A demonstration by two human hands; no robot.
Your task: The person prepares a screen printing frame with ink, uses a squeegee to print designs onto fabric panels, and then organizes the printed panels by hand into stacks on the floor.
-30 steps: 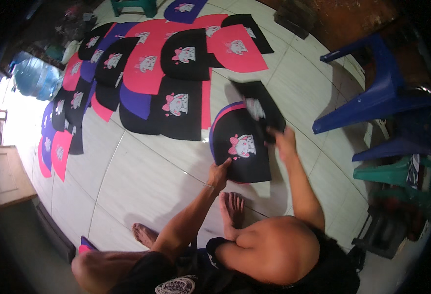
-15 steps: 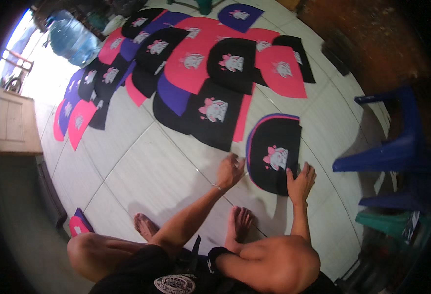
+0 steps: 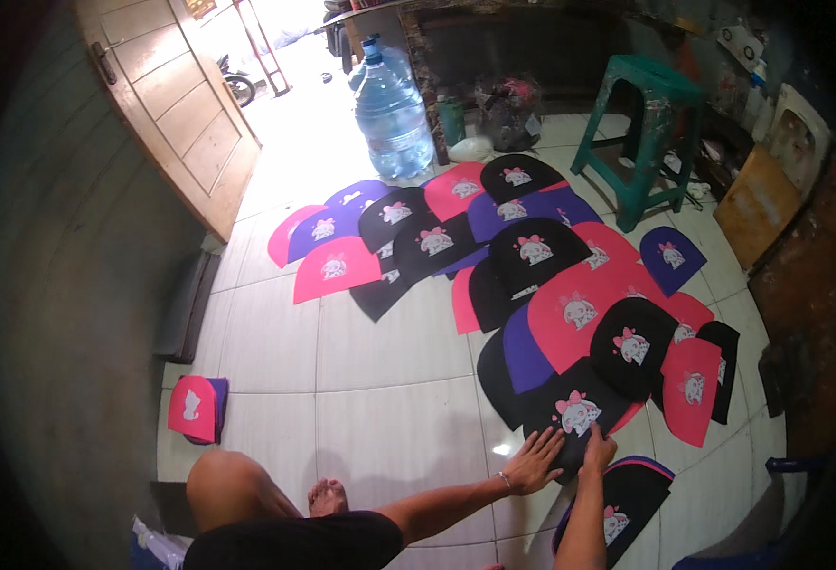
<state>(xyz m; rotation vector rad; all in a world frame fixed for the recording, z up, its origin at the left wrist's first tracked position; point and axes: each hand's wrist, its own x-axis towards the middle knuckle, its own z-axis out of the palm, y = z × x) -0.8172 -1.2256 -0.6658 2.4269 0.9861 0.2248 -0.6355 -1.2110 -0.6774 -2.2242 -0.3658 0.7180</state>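
The black panel (image 3: 577, 410) with the printed dog lies toward the near right corner of the tiled floor (image 3: 389, 342), overlapping a purple panel (image 3: 526, 363) on its left and just beside a pile of panels (image 3: 640, 489) on its near right. The left hand (image 3: 532, 463) rests palm down over its near left edge, fingers spread and extended, not closed. The right hand (image 3: 599, 448) is at its near right side, thumb up on the face by the print; whether its fingers grip underneath is hidden, so I cannot tell.

The panel looks thin, light and bendable, like felt or foam sheet: limp enough to fold at a corner, stiff enough to lie flat, and unlikely to break. It would probably slide easily over its neighbours, though a hurried pull could drag them. The straight near edge seems the best hold, one hand toward each corner, fingers beneath and thumbs clear of the print, which might scuff.
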